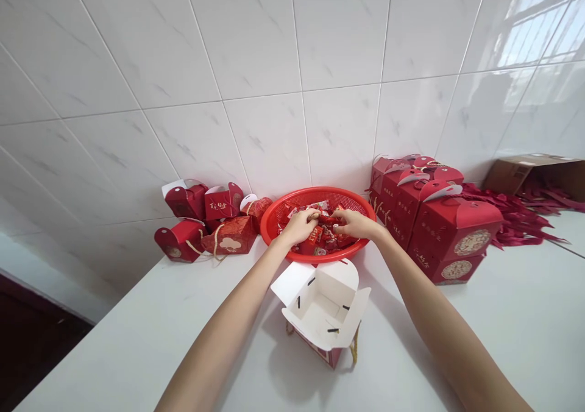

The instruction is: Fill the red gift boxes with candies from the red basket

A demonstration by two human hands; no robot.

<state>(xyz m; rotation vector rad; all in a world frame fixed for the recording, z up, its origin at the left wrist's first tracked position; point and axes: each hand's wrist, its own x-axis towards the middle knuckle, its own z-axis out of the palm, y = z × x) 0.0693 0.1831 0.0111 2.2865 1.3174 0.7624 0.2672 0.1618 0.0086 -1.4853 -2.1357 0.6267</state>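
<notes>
A red plastic basket (274,217) of red-wrapped candies (315,235) stands against the wall. Both my hands are inside its rim, over the candies. My left hand (301,225) is closed, its thumb and fingers pinching at a red wrapper. Opposite it, my right hand (353,224) is also closed on a red-wrapped candy (326,219) lying between the two hands; the fingertips partly hide it. Just in front of the basket, between my forearms, a gift box (322,305) stands with its flaps spread, showing its white inside and bottom. Gold cord handles hang at its sides.
Several closed red gift boxes (223,205) sit to the left of the basket. On the right, more red boxes (452,235) are stacked, with dark red ribbons (516,223) and a cardboard box (530,171) beyond them. All stand on a white table (183,314) along a tiled wall.
</notes>
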